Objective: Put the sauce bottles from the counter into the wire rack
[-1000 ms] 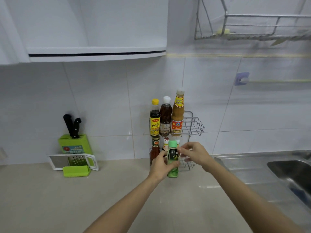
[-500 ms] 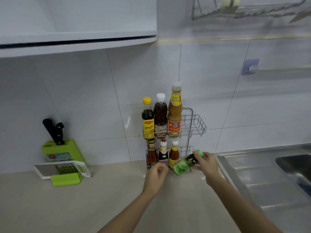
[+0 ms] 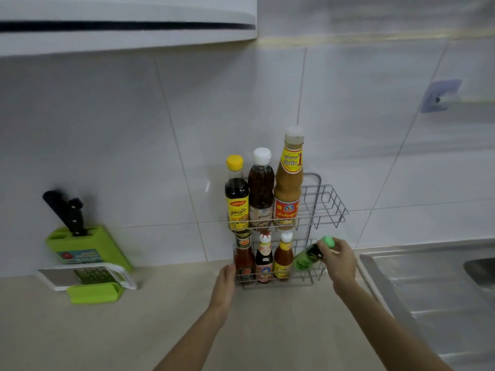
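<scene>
A two-tier wire rack (image 3: 328,207) stands against the tiled wall. Its upper tier holds three tall sauce bottles (image 3: 261,191) on the left side; its lower tier holds three small bottles (image 3: 263,259). My right hand (image 3: 338,263) grips a small green-capped bottle (image 3: 310,257), tilted with its cap up to the right, at the open right end of the lower tier. My left hand (image 3: 225,283) is flat with fingers extended, beside the rack's lower left corner, and holds nothing.
A green knife block (image 3: 88,245) with black-handled knives stands at the left, a grater with a green handle (image 3: 91,282) lying before it. A steel sink and drainboard (image 3: 428,285) lie at the right. A cabinet overhangs at the top left.
My left hand let go of the green bottle and moved to the rack's left side. My right hand tilted the bottle and carried it right, to the lower tier.
</scene>
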Available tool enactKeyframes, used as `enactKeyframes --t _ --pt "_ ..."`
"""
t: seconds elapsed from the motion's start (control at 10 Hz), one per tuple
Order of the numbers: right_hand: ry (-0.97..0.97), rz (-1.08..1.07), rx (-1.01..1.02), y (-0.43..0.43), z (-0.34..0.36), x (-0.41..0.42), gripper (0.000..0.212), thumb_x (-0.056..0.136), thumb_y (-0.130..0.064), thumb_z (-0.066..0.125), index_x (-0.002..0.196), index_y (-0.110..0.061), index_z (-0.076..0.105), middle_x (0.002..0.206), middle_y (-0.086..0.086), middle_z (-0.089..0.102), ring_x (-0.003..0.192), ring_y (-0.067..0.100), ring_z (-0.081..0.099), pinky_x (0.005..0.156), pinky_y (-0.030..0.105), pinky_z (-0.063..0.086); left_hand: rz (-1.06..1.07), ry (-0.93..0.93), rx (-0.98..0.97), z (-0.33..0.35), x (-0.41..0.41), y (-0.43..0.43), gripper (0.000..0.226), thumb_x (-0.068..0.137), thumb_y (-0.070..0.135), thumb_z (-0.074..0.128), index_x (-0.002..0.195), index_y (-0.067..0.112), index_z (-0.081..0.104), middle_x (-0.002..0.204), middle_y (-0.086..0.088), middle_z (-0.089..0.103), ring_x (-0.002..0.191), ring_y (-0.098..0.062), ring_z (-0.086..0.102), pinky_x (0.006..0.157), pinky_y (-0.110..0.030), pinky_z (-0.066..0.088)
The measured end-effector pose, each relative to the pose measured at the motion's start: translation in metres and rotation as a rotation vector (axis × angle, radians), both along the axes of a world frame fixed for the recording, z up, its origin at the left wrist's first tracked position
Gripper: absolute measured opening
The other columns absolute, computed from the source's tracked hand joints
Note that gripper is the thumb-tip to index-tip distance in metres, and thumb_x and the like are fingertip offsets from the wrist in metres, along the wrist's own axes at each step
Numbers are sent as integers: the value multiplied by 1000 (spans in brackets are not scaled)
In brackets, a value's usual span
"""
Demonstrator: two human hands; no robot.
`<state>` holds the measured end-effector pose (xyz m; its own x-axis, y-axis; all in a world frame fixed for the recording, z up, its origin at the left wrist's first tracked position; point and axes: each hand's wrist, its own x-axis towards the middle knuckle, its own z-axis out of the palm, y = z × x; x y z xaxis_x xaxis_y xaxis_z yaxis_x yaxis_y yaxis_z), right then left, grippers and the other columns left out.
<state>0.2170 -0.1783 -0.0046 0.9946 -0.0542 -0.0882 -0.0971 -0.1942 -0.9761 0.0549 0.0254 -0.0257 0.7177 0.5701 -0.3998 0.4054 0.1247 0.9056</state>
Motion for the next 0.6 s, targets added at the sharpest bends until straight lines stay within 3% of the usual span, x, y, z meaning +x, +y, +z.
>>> enactKeyframes --t 0.1,0.3,0.5,0.6 --pt "-93 186 -222 7 -2 -3 28 82 -18 73 107 -8 64 95 10 69 85 23 64 71 30 50 -14 0 -13 -10 6 -4 52 101 43 31 144 15 38 145 -2 45 135 -20 41 116 -37 30" --pt "-162 363 -564 23 -2 -5 28 81 -24 74 103 -9 65 93 6 67 81 21 59 68 27 42 -2 -12 97 -11 7 -5 46 102 38 34 140 15 46 141 -4 53 131 -21 47 103 -26 33" --pt "-94 489 -635 26 6 -3 41 79 -21 76 113 -3 60 110 16 67 97 30 62 80 35 48 -156 61 213 -7 6 7 38 101 23 40 136 10 50 135 -8 58 124 -24 54 96 -25 39" --pt "-86 482 -652 22 8 -13 48 81 -21 74 121 -1 54 119 19 62 104 31 58 85 35 45 -168 125 278 -4 0 12 32 100 21 43 124 5 56 128 -14 62 118 -28 57 90 -28 43"
